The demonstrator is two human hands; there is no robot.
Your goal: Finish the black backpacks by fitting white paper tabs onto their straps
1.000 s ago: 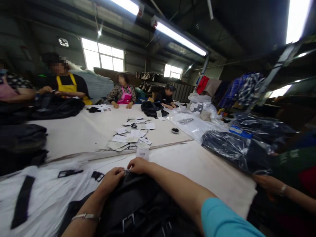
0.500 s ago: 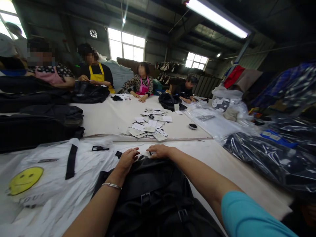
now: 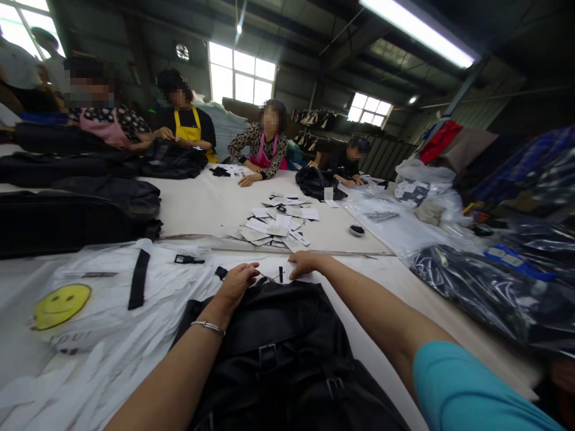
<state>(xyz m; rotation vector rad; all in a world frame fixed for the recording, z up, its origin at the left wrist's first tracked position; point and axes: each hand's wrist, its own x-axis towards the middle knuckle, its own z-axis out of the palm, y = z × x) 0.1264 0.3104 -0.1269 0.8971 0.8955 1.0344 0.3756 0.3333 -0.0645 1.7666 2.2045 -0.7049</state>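
Observation:
A black backpack (image 3: pixel 287 353) with buckled straps lies on the table directly in front of me. At its top edge, my left hand (image 3: pixel 240 284) has thumb and forefinger pinched together on a thin dark cord (image 3: pixel 269 277). Just beyond the same edge, my right hand (image 3: pixel 305 262) holds a pale hang tag (image 3: pixel 306 277), partly hidden by the bag and my fingers. A small black strip (image 3: pixel 281 275) shows between the two hands, close to the cord and tag.
Loose tags (image 3: pixel 278 224) lie piled ahead, with a small dish (image 3: pixel 356 230) right of them. White bags with a yellow smiley (image 3: pixel 61 306) lie left, black bags (image 3: pixel 81 209) beyond. Plastic-wrapped dark goods (image 3: pixel 471 293) lie right. Several co-workers sit across the table.
My right hand has moved slightly right, away from my left hand, uncovering the black strip and pale tag. My left hand keeps its pinch. The view has shifted slightly.

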